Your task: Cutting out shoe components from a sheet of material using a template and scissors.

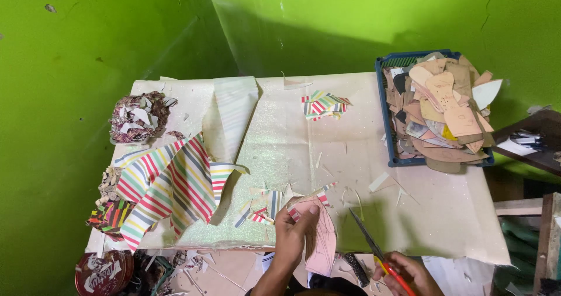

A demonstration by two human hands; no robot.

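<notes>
Both our hands are closed on something at the near edge of the desk.

Our left hand pinches a pink template with a striped scrap against it, thumb on top, just above the desk's front edge. Our right hand is curled around the red handles of scissors, blades apart, pointing up-left toward the template.

The right hand runs off the bottom edge, hiding its grip on the scissors (red handles half lost too). The left hand covers part of the pink cut-out. The round tin is cropped below.
</notes>
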